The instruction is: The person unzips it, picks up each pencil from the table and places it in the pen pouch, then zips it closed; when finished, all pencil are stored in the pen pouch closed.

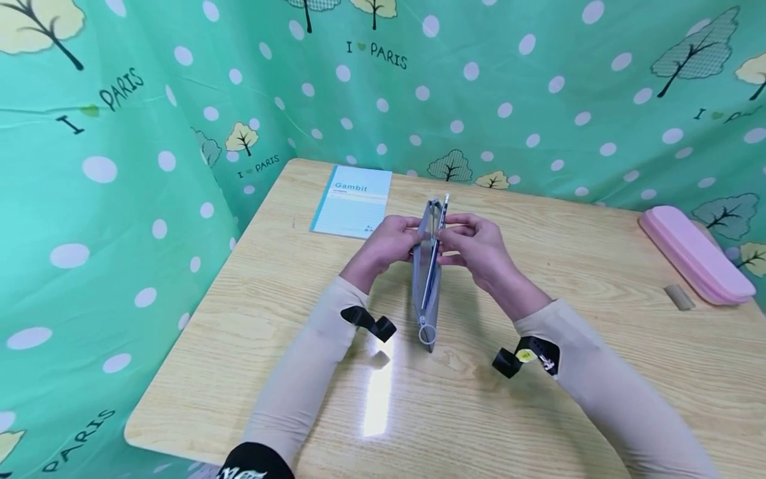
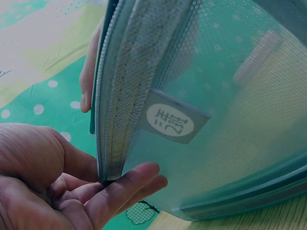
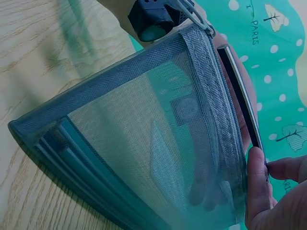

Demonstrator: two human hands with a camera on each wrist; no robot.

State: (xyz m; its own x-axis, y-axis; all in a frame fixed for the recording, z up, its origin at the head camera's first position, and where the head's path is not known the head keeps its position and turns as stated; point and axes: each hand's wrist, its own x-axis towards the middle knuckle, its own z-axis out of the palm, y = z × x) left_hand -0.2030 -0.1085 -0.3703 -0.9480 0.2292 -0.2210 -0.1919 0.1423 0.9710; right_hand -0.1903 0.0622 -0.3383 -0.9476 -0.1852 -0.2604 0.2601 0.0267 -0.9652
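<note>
A grey see-through mesh zip pouch (image 1: 418, 286) stands on edge on the table, its zipped side up and parted. My left hand (image 1: 391, 241) pinches its far left rim; in the left wrist view the fingers lie against the mesh below a small label (image 2: 175, 117). With thumb and fingers, my right hand (image 1: 481, 249) holds a long thin dark strip (image 3: 242, 96) with a silvery edge, along the pouch's right rim. Whether the strip is a pencil or a ruler I cannot tell. A ring (image 1: 427, 334) hangs at the pouch's near end.
A light blue notebook (image 1: 353, 203) lies at the table's back left. At the right are a pink pencil case (image 1: 697, 253) and a small grey-brown piece (image 1: 679, 297). A green patterned curtain (image 1: 383, 100) hangs behind the wooden table (image 1: 239, 352).
</note>
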